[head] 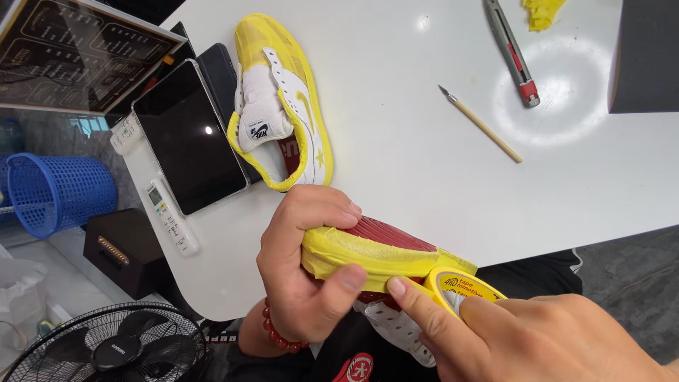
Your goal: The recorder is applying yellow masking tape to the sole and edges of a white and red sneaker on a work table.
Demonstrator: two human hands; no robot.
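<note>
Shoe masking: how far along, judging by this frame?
Looks done: the shoe on the table already wears yellow tape over its upper and sole edge. In hand: the left hand grips a second shoe, its sole rim partly wrapped, while the right hand presses the tape roll against it. Apparently left: its red sole and white upper are still bare. The utility knife lies untouched.

White table (424, 177) — grey floor (629, 276)

Bare table (424, 163) between taped shoe (283, 99) and wooden scribe (481, 125) gives passage.
</note>
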